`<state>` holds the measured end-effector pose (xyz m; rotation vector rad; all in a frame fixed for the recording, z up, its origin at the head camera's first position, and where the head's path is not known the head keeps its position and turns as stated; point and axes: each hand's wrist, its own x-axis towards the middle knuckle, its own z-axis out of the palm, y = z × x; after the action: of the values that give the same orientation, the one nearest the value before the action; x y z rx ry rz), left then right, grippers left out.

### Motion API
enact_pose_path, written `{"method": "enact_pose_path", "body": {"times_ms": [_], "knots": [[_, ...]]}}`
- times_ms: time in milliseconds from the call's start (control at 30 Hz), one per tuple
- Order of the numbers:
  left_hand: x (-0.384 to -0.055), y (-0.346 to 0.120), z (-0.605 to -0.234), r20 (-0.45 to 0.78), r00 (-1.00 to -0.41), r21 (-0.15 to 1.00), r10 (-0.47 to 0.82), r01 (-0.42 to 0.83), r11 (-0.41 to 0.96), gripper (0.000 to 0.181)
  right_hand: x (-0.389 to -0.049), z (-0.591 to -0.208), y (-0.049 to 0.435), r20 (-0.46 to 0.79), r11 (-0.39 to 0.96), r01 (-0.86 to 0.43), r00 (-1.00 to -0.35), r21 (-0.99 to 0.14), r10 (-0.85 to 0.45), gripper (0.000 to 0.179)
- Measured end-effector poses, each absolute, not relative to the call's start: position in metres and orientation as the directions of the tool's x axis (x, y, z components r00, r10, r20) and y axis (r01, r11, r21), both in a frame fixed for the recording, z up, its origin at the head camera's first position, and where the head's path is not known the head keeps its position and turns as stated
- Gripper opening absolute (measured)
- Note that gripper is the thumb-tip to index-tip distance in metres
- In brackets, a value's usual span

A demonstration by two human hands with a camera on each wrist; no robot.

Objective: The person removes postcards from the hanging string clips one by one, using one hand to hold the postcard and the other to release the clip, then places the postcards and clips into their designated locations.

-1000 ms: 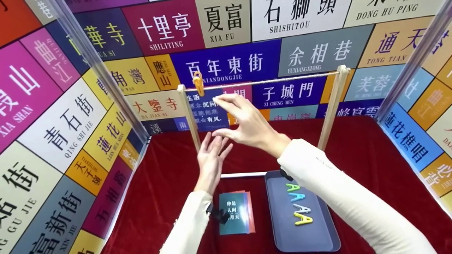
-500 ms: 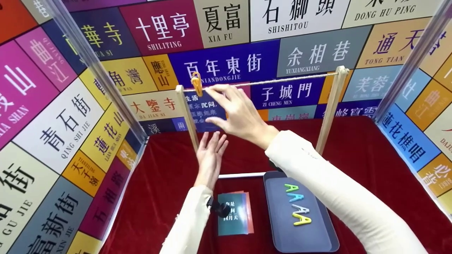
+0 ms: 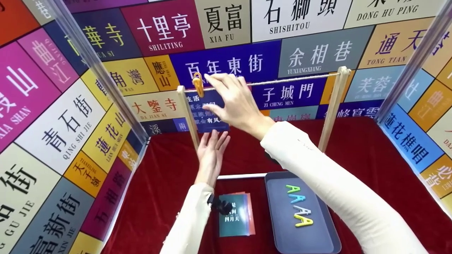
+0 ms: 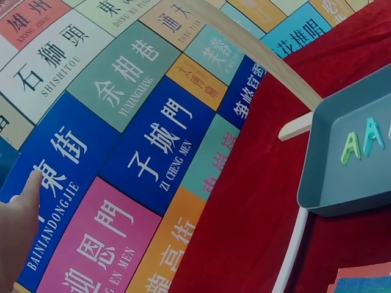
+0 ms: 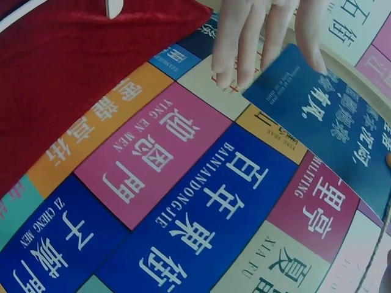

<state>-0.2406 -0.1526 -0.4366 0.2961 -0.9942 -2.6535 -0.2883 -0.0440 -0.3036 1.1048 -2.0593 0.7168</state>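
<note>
A dark blue card [image 3: 212, 121] with white characters hangs from the rope at the frame's left end. An orange clothespin [image 3: 198, 85] sits on the rope at the card's top. My right hand [image 3: 236, 102] is in front of the card, index fingertip close beside the clothespin, thumb lower and spread apart; touching or not, I cannot tell. My left hand [image 3: 211, 151] is at the card's lower edge, fingers fairly straight and pointing up. In the right wrist view, its thumb overlaps the card's corner [image 5: 287, 79]; in the left wrist view, part of a hand shows at the left edge.
A wooden frame [image 3: 333, 106] holds the rope [image 3: 293, 80]. Nearer stand a grey tray [image 3: 293, 240] with several coloured clothespins [image 3: 303, 221] and a stack of cards [image 3: 233, 225] on red cloth [image 3: 152, 211]. Printed panels surround the back and sides.
My right hand has risen from the card's right side to the rope, close to the clothespin. My left hand stays below the card, nearly still. The clothespin and card hang in the same place.
</note>
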Motion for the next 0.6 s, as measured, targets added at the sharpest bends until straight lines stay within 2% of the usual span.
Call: {"method": "enact_pose_path", "body": {"times_ms": [133, 333, 433, 600], "knots": [[-0.241, -0.153, -0.433, -0.096, -0.933, 0.664, -0.347, 0.200, -0.720, 0.075, -0.289, -0.289, -0.047, 0.717, 0.519, -0.823, -0.504, -0.230, -0.481, 0.073], [-0.242, -0.152, -0.431, -0.112, -0.924, 0.650, -0.367, 0.211, -0.730, 0.069, -0.294, -0.273, -0.052, 0.584, 0.566, -0.739, -0.656, -0.366, -0.479, 0.075], [-0.244, -0.151, -0.431, -0.104, -0.926, 0.641, -0.362, 0.216, -0.737, 0.067, -0.297, -0.269, -0.054, 0.531, 0.584, -0.703, -0.701, -0.405, -0.476, 0.076], [-0.247, -0.150, -0.430, -0.091, -0.928, 0.608, -0.362, 0.236, -0.758, 0.056, -0.300, -0.260, -0.056, 0.475, 0.591, -0.671, -0.739, -0.448, -0.478, 0.074]]}}
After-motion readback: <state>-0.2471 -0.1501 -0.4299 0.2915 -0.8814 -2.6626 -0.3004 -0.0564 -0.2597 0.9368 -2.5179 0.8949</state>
